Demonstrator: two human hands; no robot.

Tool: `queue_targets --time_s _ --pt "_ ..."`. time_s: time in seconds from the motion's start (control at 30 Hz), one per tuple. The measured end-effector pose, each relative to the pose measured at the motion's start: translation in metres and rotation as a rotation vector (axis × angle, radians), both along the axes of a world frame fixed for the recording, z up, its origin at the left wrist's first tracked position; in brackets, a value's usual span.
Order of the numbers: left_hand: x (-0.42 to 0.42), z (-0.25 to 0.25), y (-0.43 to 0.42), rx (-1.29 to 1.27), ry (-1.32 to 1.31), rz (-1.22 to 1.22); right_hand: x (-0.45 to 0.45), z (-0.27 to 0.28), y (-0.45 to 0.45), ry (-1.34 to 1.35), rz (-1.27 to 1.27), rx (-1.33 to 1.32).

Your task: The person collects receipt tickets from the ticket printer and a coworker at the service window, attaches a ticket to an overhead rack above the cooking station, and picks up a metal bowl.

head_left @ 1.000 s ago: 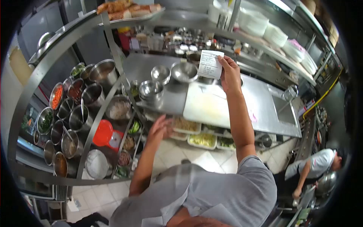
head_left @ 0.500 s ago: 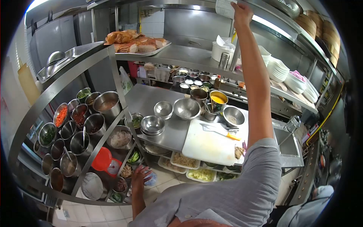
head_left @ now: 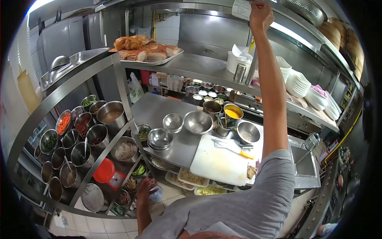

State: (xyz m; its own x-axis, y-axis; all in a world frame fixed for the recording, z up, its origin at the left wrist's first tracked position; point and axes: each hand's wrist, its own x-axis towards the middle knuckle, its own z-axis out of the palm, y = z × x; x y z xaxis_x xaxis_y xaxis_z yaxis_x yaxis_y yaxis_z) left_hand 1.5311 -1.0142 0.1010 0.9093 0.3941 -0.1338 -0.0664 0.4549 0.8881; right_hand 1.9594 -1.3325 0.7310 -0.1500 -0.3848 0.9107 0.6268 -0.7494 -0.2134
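Observation:
My right hand (head_left: pixel 261 16) is raised high at the top of the view, its fingers closed at the edge of a white printed order slip (head_left: pixel 241 9) by the upper steel shelf. Low on the left, my left hand (head_left: pixel 145 189) hangs with fingers apart and nothing visible in it, near the rack of food pots. Below my raised arm lies a white cutting board (head_left: pixel 217 161) with a knife with a yellow handle (head_left: pixel 246 154) and a small heap of chopped food (head_left: pixel 252 172) at its right edge.
Steel bowls (head_left: pixel 160 138) stand left of the board, with a pot of yellow liquid (head_left: pixel 233 112) behind it. Roasted meat (head_left: pixel 147 51) sits on a tray on the shelf. White dishes (head_left: pixel 297 84) are stacked at right, above a sink (head_left: pixel 304 161). A slanted rack (head_left: pixel 119 75) stands left.
The view has shifted slightly. My right hand stays up at the shelf with the slip, whose printed face shows more now. The person at the lower right has mostly left the view.

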Motion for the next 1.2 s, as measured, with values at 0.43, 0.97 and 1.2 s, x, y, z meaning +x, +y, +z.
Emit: queue_targets --time_s 0.43,0.97,1.2 --pt "-0.010 0.009 -0.022 -0.019 -0.040 0.038 -0.037 -0.063 0.015 -0.261 0.035 -0.130" --pt "-0.102 0.201 -0.026 0.615 -0.299 0.318 -0.232 -0.229 0.089 -0.663 0.857 -0.725" --pt "-0.139 0.173 -0.073 0.772 -0.030 0.543 -0.222 -0.251 0.124 -0.991 1.132 -0.612"
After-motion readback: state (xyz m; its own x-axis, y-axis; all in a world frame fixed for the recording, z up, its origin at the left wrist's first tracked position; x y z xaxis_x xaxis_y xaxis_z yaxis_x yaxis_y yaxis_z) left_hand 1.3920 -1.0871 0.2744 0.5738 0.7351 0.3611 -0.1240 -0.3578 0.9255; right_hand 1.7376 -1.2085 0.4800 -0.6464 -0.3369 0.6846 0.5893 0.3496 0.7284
